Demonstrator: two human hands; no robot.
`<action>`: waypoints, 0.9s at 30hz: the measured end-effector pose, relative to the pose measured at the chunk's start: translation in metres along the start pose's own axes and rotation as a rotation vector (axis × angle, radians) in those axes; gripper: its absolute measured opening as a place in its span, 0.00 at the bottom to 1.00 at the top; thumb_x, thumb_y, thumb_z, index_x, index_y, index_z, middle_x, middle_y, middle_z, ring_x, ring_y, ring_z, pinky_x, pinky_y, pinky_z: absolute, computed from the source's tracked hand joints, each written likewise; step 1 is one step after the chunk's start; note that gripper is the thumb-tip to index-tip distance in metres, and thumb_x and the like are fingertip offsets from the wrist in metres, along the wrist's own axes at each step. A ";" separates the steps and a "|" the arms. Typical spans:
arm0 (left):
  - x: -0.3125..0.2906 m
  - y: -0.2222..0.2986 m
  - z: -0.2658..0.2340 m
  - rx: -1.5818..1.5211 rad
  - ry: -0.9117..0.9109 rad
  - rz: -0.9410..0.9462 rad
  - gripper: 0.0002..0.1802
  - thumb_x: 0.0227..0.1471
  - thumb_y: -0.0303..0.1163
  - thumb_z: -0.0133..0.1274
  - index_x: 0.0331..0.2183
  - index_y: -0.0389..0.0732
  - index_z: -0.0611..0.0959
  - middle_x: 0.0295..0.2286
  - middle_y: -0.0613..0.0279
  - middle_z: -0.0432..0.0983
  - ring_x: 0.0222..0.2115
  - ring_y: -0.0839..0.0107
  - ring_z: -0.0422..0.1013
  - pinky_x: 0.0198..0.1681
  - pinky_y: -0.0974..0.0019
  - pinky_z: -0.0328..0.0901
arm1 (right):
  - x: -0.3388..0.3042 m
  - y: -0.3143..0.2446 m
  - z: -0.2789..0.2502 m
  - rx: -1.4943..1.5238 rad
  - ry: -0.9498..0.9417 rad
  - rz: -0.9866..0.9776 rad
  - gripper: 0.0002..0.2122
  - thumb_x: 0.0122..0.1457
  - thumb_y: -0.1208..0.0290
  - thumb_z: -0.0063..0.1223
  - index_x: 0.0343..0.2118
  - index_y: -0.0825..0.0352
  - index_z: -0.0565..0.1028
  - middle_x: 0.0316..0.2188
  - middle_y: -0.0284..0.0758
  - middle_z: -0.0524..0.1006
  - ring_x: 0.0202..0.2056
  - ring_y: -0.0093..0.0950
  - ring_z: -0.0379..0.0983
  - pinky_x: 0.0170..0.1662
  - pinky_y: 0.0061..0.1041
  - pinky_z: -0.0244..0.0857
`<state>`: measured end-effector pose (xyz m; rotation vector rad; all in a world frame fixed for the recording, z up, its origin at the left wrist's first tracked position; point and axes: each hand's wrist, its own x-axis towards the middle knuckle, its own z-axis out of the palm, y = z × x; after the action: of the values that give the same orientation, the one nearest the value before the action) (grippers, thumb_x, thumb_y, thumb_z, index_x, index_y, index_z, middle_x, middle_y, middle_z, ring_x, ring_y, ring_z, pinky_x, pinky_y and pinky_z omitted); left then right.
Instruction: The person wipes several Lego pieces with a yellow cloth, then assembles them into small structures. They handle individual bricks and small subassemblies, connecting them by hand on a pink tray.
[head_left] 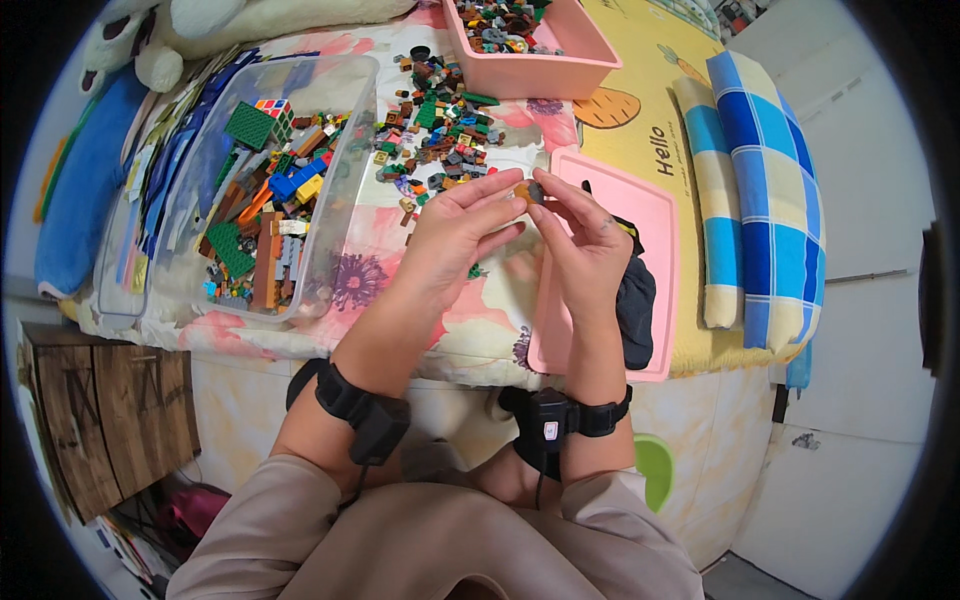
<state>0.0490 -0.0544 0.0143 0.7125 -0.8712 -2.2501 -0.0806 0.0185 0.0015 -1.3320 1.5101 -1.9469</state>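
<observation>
Above the bed, my left hand [447, 232] and my right hand [584, 252] meet with their fingertips around small toy building bricks [523, 192], brown and dark grey. Thumb and fingers of both hands pinch them from either side; whether the pieces are joined I cannot tell. Just beyond my hands a loose heap of small mixed bricks [440, 125] is spread on the flowered sheet. Under my right hand lies a pink lid [553, 335] with a black cloth item [636, 315] on it.
At the left stands a clear plastic box [335, 215] with larger bricks, green plates and a colour cube [274, 118]. A pink bin [540, 75] full of bricks is at the back. Folded checked cushions [770, 200] lie on the right, a white plush toy [250, 22] at the far left.
</observation>
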 end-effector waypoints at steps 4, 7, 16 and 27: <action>0.005 0.011 -0.010 0.220 -0.038 -0.030 0.20 0.54 0.29 0.56 0.49 0.35 0.76 0.39 0.62 0.78 0.36 0.77 0.75 0.41 0.77 0.70 | -0.001 -0.009 0.001 -0.052 -0.028 0.115 0.15 0.51 0.87 0.57 0.44 0.74 0.76 0.42 0.39 0.77 0.41 0.24 0.75 0.46 0.22 0.69; 0.005 0.018 -0.018 0.297 -0.052 -0.067 0.18 0.55 0.29 0.55 0.47 0.34 0.76 0.38 0.59 0.78 0.36 0.74 0.76 0.40 0.75 0.71 | 0.000 -0.010 0.007 0.007 -0.001 0.169 0.15 0.52 0.85 0.57 0.45 0.74 0.76 0.42 0.39 0.78 0.41 0.24 0.75 0.45 0.21 0.69; 0.016 0.029 -0.033 0.087 0.166 0.157 0.15 0.54 0.25 0.53 0.43 0.32 0.72 0.40 0.49 0.76 0.41 0.61 0.75 0.44 0.63 0.73 | -0.005 0.018 0.000 -0.583 -0.124 0.348 0.08 0.52 0.79 0.55 0.36 0.71 0.79 0.29 0.43 0.80 0.30 0.31 0.78 0.37 0.23 0.70; 0.018 0.034 -0.039 0.067 0.235 0.157 0.16 0.54 0.26 0.54 0.45 0.34 0.73 0.39 0.52 0.76 0.37 0.64 0.75 0.40 0.63 0.74 | -0.004 0.043 0.023 -0.834 -0.221 0.213 0.09 0.47 0.76 0.59 0.34 0.69 0.79 0.30 0.43 0.75 0.33 0.41 0.74 0.38 0.35 0.68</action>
<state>0.0749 -0.1028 0.0098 0.8871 -0.8582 -1.9608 -0.0712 -0.0077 -0.0385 -1.5159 2.3362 -0.9997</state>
